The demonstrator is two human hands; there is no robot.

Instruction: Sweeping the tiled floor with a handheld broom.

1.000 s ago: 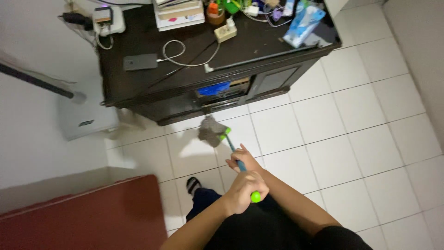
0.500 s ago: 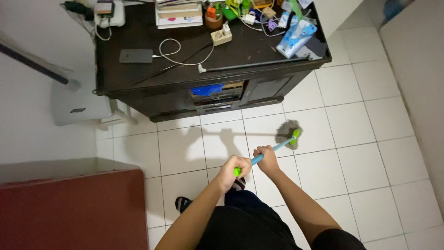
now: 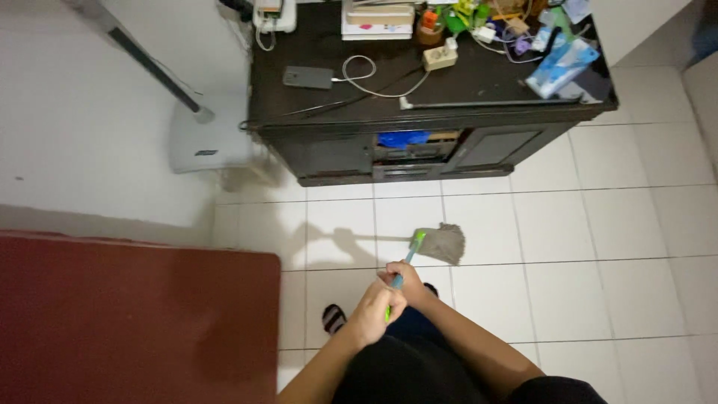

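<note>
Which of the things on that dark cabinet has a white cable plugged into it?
The flat dark phone near the cabinet's left end. A looping white cable runs into its right side; the books and the blue packet have none.

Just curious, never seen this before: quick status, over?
Both hands gripping mop handle, left hand nearer the body, right hand ahead. Mop head flat on white tile floor. Dark cabinet just beyond.
</note>
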